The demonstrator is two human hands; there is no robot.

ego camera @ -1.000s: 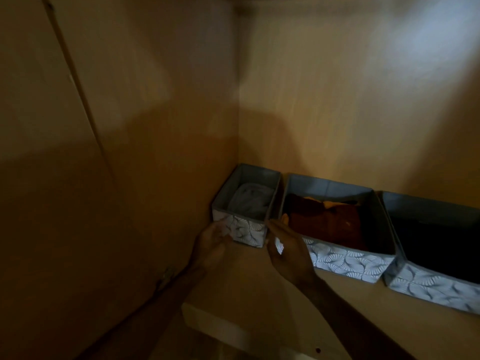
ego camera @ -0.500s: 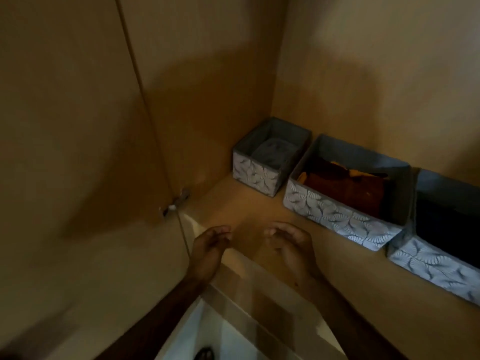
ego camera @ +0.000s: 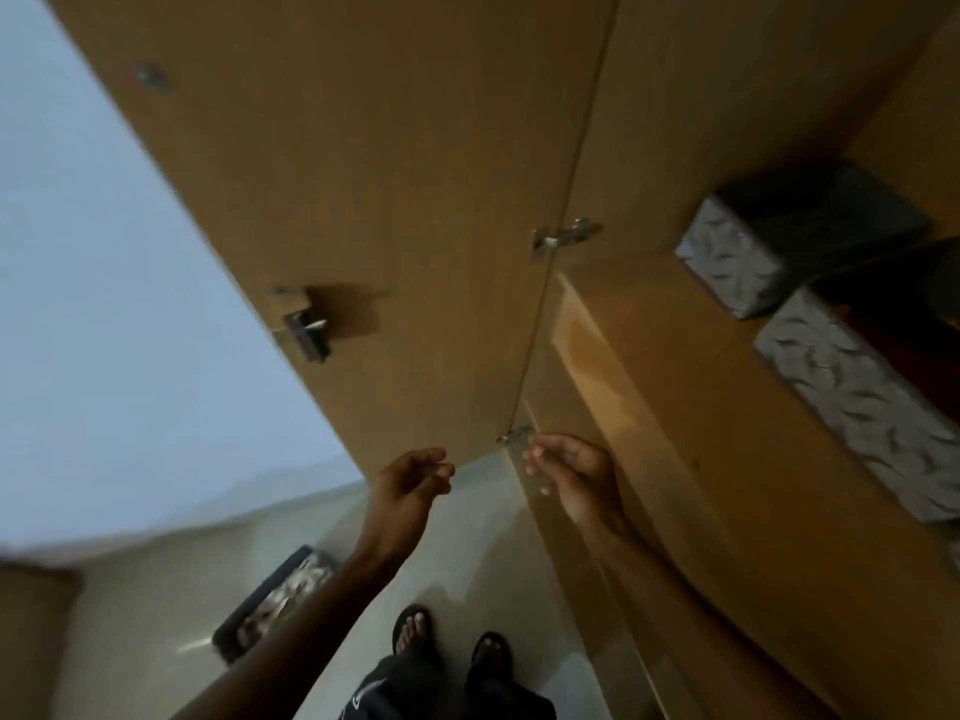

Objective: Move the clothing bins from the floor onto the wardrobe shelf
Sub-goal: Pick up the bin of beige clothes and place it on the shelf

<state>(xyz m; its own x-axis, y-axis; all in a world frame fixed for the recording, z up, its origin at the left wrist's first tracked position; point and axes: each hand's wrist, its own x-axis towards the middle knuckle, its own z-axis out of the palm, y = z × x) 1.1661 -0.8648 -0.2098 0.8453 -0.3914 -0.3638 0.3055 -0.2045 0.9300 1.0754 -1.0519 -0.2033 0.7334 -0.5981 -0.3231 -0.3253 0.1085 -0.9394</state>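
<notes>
Two patterned grey fabric bins stand on the wardrobe shelf at the right: a small bin against the side wall and a longer bin with dark red clothing beside it. Another patterned bin lies on the pale floor at lower left, partly hidden by my left forearm. My left hand hangs in the air in front of the shelf, fingers loosely curled, holding nothing. My right hand hovers by the shelf's front edge, also loosely curled and holding nothing.
The open wardrobe door stands to the left with a metal latch and hinges. My sandalled feet stand on the tiled floor. A brown piece of furniture shows at lower left.
The view has swung down and left, away from the shelf toward the floor. Both hands have drawn back from the small bin past the shelf edge, holding nothing.
</notes>
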